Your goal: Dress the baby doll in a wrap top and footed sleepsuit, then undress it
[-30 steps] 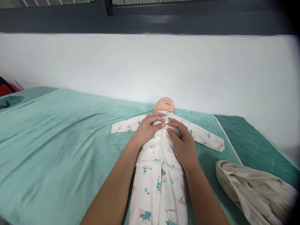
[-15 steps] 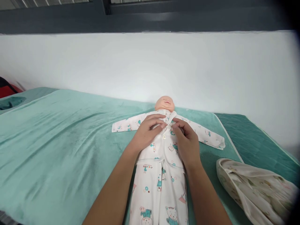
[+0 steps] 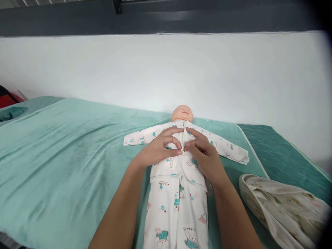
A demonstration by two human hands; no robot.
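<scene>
The left hand (image 3: pixel 158 148) and right hand (image 3: pixel 203 152) seemingly pinch the doll's (image 3: pixel 182 113) printed shirt (image 3: pixel 172 167) mid-chest, their grip partly hidden.

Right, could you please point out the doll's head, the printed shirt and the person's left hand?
Doll's head (image 3: pixel 182 113): head view, middle of the head.
Printed shirt (image 3: pixel 171 169): head view, lower front, just above the hem.
Left hand (image 3: pixel 161 147): head view, back of the hand.
</scene>
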